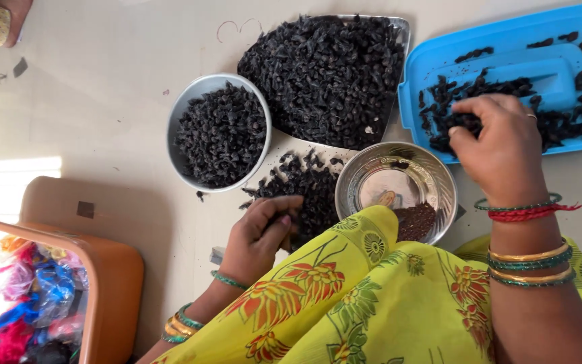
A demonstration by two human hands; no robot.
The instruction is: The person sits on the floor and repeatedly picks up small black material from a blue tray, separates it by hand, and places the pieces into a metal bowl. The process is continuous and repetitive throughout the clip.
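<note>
My right hand (500, 145) is curled over the dark dried pods (479, 91) on the blue plastic lid (506, 47), fingertips pinched together on a few of them. My left hand (261, 236) rests with fingers closed on the loose pod pile (308, 189) on the floor, just left of the steel bowl (432, 178) holding brown seeds (415, 221). I judge it best to pinch lightly, take few pods, and keep my wrist low so nothing scatters. 2 fuller heaps, a grey bowl (183, 114) and a steel tray (402, 30), lie beyond both hands.

Black dried pods (506, 87) heaped on blue tray (426, 61)
</note>
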